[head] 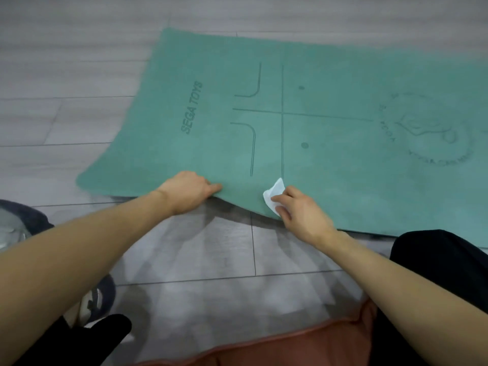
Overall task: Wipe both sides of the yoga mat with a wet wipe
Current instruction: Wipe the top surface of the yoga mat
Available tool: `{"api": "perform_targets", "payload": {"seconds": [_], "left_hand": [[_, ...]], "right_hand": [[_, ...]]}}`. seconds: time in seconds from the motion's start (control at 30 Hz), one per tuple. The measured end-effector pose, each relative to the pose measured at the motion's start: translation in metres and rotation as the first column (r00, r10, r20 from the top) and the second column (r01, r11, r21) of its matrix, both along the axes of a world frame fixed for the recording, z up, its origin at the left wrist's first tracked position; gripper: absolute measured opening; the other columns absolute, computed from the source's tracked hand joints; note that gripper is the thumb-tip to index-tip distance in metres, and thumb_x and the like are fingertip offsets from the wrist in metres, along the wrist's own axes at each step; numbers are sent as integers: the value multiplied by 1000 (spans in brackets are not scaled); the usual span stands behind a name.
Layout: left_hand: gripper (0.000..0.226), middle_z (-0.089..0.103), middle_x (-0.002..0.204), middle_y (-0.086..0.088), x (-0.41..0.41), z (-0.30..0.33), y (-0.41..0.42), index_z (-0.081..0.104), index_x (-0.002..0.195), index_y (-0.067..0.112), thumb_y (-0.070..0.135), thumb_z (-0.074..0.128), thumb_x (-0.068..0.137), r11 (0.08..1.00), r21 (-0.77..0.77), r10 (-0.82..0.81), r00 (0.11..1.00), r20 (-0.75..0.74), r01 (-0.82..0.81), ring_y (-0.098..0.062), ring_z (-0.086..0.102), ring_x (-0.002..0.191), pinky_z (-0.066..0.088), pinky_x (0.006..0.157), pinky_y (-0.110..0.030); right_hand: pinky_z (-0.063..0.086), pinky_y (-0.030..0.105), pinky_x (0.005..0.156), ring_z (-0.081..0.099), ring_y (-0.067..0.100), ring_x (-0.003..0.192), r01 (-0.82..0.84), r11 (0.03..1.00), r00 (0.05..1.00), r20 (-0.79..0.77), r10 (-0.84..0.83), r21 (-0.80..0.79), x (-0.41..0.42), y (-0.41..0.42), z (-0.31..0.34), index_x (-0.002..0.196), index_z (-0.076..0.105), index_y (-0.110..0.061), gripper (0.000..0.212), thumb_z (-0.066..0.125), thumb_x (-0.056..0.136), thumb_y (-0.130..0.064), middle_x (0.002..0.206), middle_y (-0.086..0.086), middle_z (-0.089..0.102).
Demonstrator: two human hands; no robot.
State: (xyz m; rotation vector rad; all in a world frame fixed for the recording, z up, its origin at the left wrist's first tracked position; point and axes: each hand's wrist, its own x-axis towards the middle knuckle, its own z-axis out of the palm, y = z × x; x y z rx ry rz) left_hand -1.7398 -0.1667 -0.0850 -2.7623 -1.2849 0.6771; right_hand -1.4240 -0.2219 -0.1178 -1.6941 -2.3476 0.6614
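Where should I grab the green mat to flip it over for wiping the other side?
Take the yoga mat along its near long edge, coming from the person's side. That edge is already raised off the floor, with the left hand gripping it and the right hand, holding the wet wipe, alongside. Fingers probably slide under there; elsewhere it lies flat.

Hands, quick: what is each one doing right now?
Left hand: grips the lifted near edge of the green rubber yoga mat.
Right hand: pinches the crumpled white wet wipe at the mat's edge.
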Motion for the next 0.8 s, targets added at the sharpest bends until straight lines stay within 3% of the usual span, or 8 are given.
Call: {"api": "perform_targets", "payload": {"seconds": [0.1, 0.2, 0.33, 0.57, 0.7, 0.8], "left_hand": [[45, 74, 114, -10, 2, 7, 16, 52, 145, 35, 16, 43, 105, 998, 11, 60, 998, -23, -59, -38, 71, 98, 54, 82, -41], [40, 73, 120, -13, 3, 13, 25, 56, 147, 38, 27, 44, 111, 994, -41, 96, 995, -19, -97, -38, 69, 106, 52, 89, -39], [38, 73, 127, -9, -6, 22, 25, 57, 147, 42, 46, 44, 111, 988, -122, 100, 994, 49, -93, -36, 69, 113, 54, 96, -38], [37, 73, 131, -2, -48, 34, 12, 58, 144, 46, 51, 45, 110, 987, -94, 144, 983, 115, -134, -34, 68, 116, 51, 96, -36], [34, 76, 113, -10, -106, 39, 7, 67, 124, 31, 52, 45, 109, 950, -71, 310, 948, 77, -305, -38, 69, 108, 50, 89, -38], [34, 75, 106, -11, -155, 40, 8, 67, 108, 22, 49, 46, 110, 895, -115, 436, 899, 33, -430, -38, 68, 102, 46, 82, -38]], "right_hand": [[51, 39, 81, 62, 31, 93, 11, 1000, 1000, -28, -11, -1, -8, -7, -3, 129, 68, -14, 30, 62, 104, -31, 114, 2, 54], [51, 38, 83, 58, 24, 96, 6, 999, 1000, 4, -5, -33, -5, -12, -5, 134, 63, -18, 50, 70, 97, -50, 120, -1, 53], [52, 44, 70, 59, 34, 91, -88, 992, 985, 157, 73, 95, -1, -12, -15, 129, 61, -10, 32, 61, 103, -29, 115, 6, 52], [48, 41, 64, 54, 31, 89, -109, 979, 979, 190, 76, 170, -37, 20, -37, 121, 62, -8, 24, 58, 98, -2, 109, 9, 50], [51, 46, 77, 54, 36, 102, -131, 973, 987, 122, 108, 191, -110, 53, -29, 124, 64, -3, 36, 51, 92, 6, 118, 16, 51], [52, 48, 85, 55, 37, 105, -204, 961, 977, 96, 189, 188, -162, 68, -24, 125, 66, -2, 32, 53, 96, 2, 120, 17, 51]]}}
